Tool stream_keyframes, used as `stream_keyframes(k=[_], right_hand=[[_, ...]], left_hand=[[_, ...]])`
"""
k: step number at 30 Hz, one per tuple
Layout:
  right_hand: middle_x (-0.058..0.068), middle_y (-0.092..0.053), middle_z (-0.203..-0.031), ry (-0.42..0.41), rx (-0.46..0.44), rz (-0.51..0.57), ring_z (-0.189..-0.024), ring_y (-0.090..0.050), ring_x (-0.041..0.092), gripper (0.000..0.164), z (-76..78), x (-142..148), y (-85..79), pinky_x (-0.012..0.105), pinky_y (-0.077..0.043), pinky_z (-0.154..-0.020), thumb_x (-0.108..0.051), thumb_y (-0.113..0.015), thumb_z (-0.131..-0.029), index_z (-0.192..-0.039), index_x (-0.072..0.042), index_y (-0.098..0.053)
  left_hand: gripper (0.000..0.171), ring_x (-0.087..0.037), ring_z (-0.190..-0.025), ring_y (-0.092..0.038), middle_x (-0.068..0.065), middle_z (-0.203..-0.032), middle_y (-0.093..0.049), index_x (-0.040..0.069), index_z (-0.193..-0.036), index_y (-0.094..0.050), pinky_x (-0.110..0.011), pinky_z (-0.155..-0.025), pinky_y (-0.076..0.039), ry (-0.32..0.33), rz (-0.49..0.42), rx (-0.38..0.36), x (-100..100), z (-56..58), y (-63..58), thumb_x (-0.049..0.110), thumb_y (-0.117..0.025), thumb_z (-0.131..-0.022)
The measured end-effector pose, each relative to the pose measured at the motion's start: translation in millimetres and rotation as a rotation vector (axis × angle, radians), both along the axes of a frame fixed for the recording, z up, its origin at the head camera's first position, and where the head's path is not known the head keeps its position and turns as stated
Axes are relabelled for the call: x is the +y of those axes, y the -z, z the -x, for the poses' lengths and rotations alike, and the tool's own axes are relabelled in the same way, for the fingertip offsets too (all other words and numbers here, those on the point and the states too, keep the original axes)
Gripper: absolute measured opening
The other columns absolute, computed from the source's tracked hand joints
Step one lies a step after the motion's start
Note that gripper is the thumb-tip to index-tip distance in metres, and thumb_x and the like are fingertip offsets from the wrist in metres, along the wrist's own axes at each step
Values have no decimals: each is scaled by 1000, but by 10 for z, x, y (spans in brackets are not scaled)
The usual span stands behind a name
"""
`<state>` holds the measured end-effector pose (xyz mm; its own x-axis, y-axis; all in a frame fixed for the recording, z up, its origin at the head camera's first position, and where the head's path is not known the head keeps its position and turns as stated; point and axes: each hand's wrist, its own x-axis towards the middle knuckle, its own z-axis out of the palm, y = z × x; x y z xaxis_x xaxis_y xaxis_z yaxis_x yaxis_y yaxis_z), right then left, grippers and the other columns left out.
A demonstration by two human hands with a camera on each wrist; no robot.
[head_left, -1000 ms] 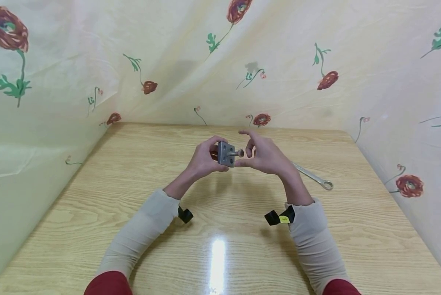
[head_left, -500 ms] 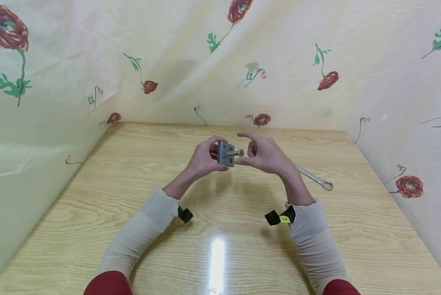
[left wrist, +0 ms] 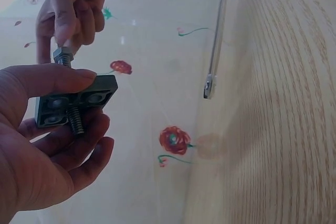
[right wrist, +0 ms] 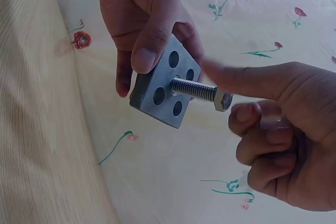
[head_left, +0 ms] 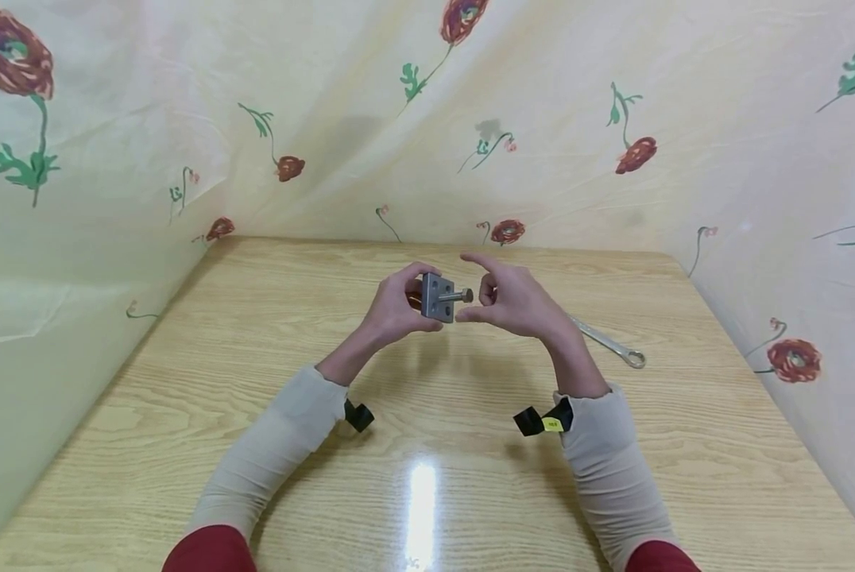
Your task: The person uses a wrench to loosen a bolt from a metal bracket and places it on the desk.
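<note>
My left hand [head_left: 392, 306] grips a square grey metal plate [head_left: 431, 306] by its edges, thumb on one side and fingers on the other, above the table. The plate has several round holes. A hex-head bolt [right wrist: 197, 88] runs through its middle, the head well out from the right face. In the left wrist view, the threaded end [left wrist: 76, 121] sticks out on the far side. My right hand [head_left: 516, 302] is at the bolt head, index finger and thumb extended, the other fingers curled inward. One straight finger [right wrist: 252, 80], blurred, lies right at the head without gripping it.
A combination wrench [head_left: 617, 347] lies on the wooden table [head_left: 427, 413] to the right, partly behind my right forearm. Flowered cloth [head_left: 370, 135] hangs along the back and both sides. Black wrist cameras [head_left: 359, 417] sit on both cuffs.
My right hand has shifted slightly right, its curled fingers drawn in further beside the bolt head. The bolt head looks turned a little. My left hand and the plate stay almost still.
</note>
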<state>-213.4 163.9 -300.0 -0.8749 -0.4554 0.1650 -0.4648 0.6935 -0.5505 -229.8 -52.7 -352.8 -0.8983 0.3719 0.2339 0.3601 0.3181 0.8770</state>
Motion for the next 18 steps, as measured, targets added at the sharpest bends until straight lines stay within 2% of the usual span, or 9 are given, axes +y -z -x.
stream_keyframes(k=[2,4,6,8,10,13,15,16,18], right_hand=[[0,-53,-62,32,-10,-29,-55,-45,13,63,6,-6,-2,27,-37,-54,-29,-78,-87,-141,-7,-54],[-3,-47,-58,55,-14,-54,-52,-40,12,43,10,-8,0,27,-34,-51,-34,-70,-94,-126,-6,-67],[-5,-41,-57,56,-7,-67,-51,-36,11,32,11,-10,1,26,-31,-50,-35,-64,-97,-106,-7,-76],[-5,-40,-59,36,-4,-51,-52,-36,11,23,4,-4,0,25,-31,-51,-28,-66,-97,-97,-7,-76],[-3,-46,-63,17,-4,-15,-55,-40,13,19,-3,4,-3,25,-34,-53,-19,-72,-92,-106,-5,-71],[1,-52,-69,11,-18,27,-57,-45,14,56,-11,15,-11,26,-37,-55,-15,-80,-84,-133,-5,-55],[1,-53,-68,31,-29,29,-56,-45,14,66,-5,14,-11,27,-37,-54,-21,-81,-84,-140,-6,-50],[0,-52,-65,42,-30,17,-55,-44,14,64,0,12,-11,27,-36,-53,-26,-80,-86,-140,-6,-52],[-2,-48,-61,60,-33,-12,-53,-41,12,48,3,10,-9,27,-34,-51,-34,-74,-91,-128,-5,-64]], left_hand=[[68,-32,-99,-68,-22,-114,-71,8,-131,-57,-43,-89,-59,0,-4,-3,-3,1,-1,-6,-84,-70],[69,-32,-99,-68,-22,-114,-70,8,-131,-57,-43,-89,-58,2,-6,-7,-3,3,-1,-6,-84,-70],[69,-32,-99,-68,-22,-114,-70,8,-131,-57,-42,-89,-58,3,-7,-13,-2,1,-1,-6,-84,-70],[69,-31,-99,-68,-21,-114,-70,8,-131,-57,-42,-89,-59,4,-4,-12,-1,0,-2,-6,-84,-70],[68,-31,-99,-68,-21,-113,-70,8,-131,-57,-42,-89,-59,6,-2,-11,0,-1,-5,-6,-84,-70],[68,-31,-99,-68,-21,-113,-70,8,-131,-57,-42,-89,-59,7,0,-7,1,-5,-9,-6,-83,-69],[69,-32,-99,-68,-22,-113,-70,7,-131,-57,-43,-90,-58,5,-2,-6,1,-5,-10,-6,-83,-70],[68,-32,-99,-68,-22,-113,-70,7,-131,-57,-43,-90,-58,3,-2,-6,1,-6,-10,-6,-83,-70],[69,-32,-99,-68,-22,-114,-70,6,-132,-56,-43,-90,-58,1,-4,-7,1,-7,-11,-6,-83,-70]])
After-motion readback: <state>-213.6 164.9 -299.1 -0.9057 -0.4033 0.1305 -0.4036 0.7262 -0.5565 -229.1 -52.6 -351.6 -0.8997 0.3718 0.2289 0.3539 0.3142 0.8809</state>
